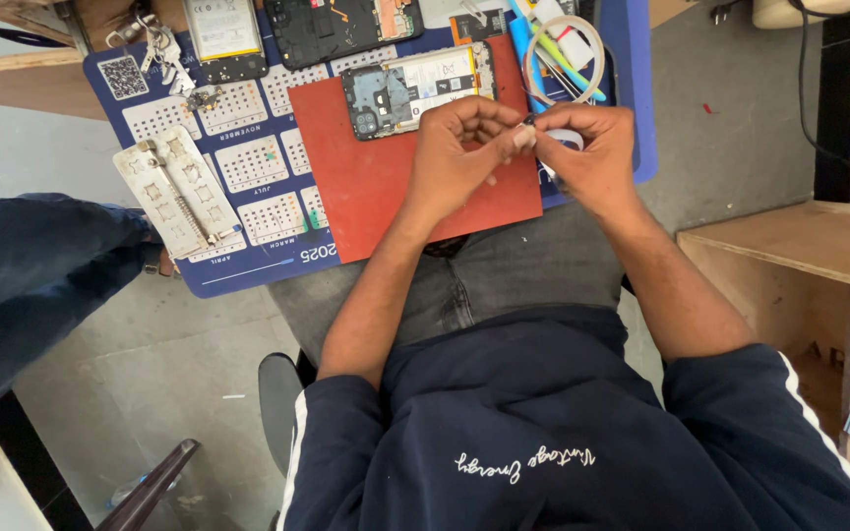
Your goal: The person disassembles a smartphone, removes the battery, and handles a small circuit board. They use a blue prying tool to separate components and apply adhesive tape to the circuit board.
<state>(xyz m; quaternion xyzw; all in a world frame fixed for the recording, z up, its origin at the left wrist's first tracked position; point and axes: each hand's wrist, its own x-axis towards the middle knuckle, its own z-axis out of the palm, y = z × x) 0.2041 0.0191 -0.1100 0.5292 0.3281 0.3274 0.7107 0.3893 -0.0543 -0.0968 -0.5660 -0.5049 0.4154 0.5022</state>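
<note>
Fingertips of my left hand (455, 157) and right hand (592, 157) pinch together on a small white part (526, 138), held above the red mat (386, 187), just below the opened phone (415, 88).

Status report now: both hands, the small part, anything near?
Left hand and right hand pinch one small white part together. Above red mat. Opened phone lies just behind, not touched.
</note>
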